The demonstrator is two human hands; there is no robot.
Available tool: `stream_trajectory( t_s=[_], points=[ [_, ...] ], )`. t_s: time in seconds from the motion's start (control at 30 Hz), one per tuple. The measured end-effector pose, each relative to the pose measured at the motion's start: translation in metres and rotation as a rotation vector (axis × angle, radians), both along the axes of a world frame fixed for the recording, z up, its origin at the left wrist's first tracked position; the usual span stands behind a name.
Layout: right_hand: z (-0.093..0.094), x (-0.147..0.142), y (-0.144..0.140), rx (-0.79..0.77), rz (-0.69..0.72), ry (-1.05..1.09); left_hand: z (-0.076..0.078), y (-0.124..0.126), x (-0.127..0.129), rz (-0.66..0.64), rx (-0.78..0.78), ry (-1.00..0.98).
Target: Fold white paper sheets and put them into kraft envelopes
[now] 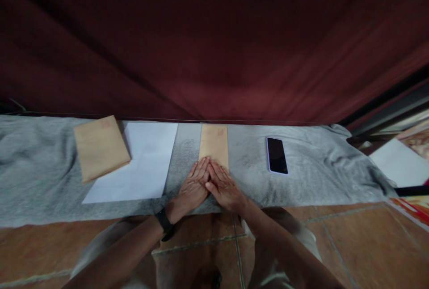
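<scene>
A narrow tan paper envelope (214, 141) with a small reddish mark at its far right corner lies flat before me. My left hand (196, 182) rests flat on its near end, fingers stretched forward. My right hand (224, 186) also presses flat there, its fingertips touching those of the left. Both hands cover the near part of the envelope. To the left, a tan stack of folded paper or envelopes (100, 148) sits partly over white paper sheets (152, 159). Nothing is gripped in either hand.
A grey cloth (311, 159) covers the long surface. On the right lies a phone (277, 155) with a dark screen. A dark red curtain (214, 56) hangs behind. White paper (402, 161) and printed items are at the far right. Tiled floor (197, 262) shows below.
</scene>
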State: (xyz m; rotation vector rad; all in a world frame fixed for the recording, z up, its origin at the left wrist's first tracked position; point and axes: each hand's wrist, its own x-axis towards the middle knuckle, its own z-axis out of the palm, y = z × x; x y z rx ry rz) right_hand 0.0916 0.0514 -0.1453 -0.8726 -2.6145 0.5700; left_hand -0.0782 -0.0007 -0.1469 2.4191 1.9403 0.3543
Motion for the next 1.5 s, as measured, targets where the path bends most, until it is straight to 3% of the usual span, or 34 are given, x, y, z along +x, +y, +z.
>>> stream_trajectory(
  t_s=[0.23,0.73,0.87,1.03,1.23,1.37,1.5],
  points=[
    [-0.001,0.021,0.004,0.173,-0.032,-0.064,0.008,-0.005,-0.003,0.066,0.021,-0.067],
    [-0.004,0.037,0.008,0.222,-0.128,-0.123,0.005,-0.011,-0.008,0.238,0.081,-0.147],
    [-0.004,0.033,0.007,0.218,-0.163,-0.122,0.010,-0.003,-0.007,0.253,0.064,-0.332],
    [-0.005,0.026,0.007,0.222,-0.207,-0.109,0.020,0.012,-0.009,0.401,0.037,-0.605],
    [-0.010,0.016,0.006,0.256,-0.244,-0.077,0.017,0.023,-0.013,0.526,-0.051,-1.005],
    [-0.001,0.011,0.007,0.249,-0.264,-0.087,0.021,0.028,-0.011,0.503,-0.207,-1.335],
    [0.023,0.001,0.010,0.233,-0.315,-0.118,0.037,0.033,0.002,0.397,-0.122,-1.413]
  ],
)
